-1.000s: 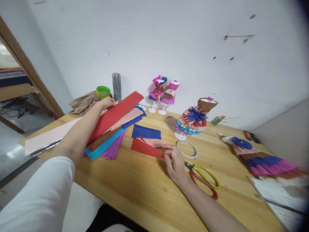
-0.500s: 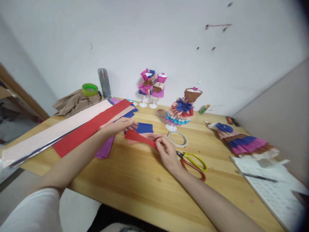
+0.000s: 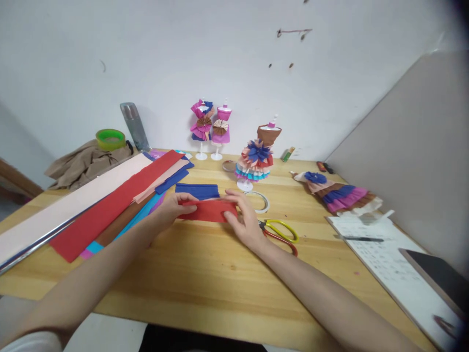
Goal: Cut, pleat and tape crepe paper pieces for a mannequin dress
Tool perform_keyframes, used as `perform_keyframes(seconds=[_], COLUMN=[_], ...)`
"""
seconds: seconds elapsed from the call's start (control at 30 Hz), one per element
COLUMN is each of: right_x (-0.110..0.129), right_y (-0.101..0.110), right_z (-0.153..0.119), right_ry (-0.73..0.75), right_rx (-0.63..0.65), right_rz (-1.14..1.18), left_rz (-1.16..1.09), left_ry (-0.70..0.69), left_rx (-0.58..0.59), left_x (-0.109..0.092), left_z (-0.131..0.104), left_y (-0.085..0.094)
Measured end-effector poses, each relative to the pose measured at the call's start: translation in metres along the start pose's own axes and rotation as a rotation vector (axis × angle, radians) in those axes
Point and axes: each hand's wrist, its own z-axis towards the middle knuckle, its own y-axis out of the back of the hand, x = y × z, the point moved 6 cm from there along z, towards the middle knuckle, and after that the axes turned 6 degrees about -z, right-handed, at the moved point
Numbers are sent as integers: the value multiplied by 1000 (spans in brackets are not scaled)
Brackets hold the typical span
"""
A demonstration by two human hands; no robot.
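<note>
A short red crepe paper strip [image 3: 207,211] is stretched flat between my two hands, just above the wooden table. My left hand [image 3: 174,209] pinches its left end between thumb and fingers. At the other end, my right hand [image 3: 245,217] grips it with the thumb in front and the fingers behind. Behind the strip lies a folded blue paper piece [image 3: 197,191]. Scissors with yellow and red handles [image 3: 281,234] rest beside my right wrist, their blades partly hidden by that hand. A roll of white tape [image 3: 258,201] lies just beyond it.
Long coloured paper strips [image 3: 120,210] cover the table's left side. Small dress forms in paper outfits [image 3: 256,154] stand at the back. A paper dress [image 3: 335,192], a written sheet [image 3: 377,264] with a pen and a dark tablet-like object [image 3: 436,278] lie right. A flask [image 3: 135,128] stands back left.
My left hand, loosely open before, has come down and taken the red strip's left end. The strip is now spread flat and level. The view has turned slightly to the right.
</note>
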Motion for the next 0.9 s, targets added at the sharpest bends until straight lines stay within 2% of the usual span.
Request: perform_keyframes(seconds=[0.17, 0.27, 0.37, 0.47, 0.6, 0.7, 0.9], right_x=[-29, -35, -33, -28, -26, -22, -6], right_y=[-12, -14, -4, 4, 7, 6, 15], right_z=[0, 2, 8, 13, 15, 18, 36], right_ry=[-427, -563, -584, -583, -604, -596, -504], right_rx=[47, 6, -72, -97, -77, -47, -16], right_rz=[513, 575, 526, 502, 524, 526, 498], left_rz=[113, 124, 143, 101, 56, 79, 41], left_ry=[-156, -169, -154, -153, -196, -229, -184], left_rx=[-33, -41, -77, -86, -69, -102, -143], left_x=[-13, -19, -23, -24, -24, -29, -46], left_z=[-6, -11, -15, -16, -15, -17, -20], left_y=[-4, -7, -9, -9, -9, -9, -16])
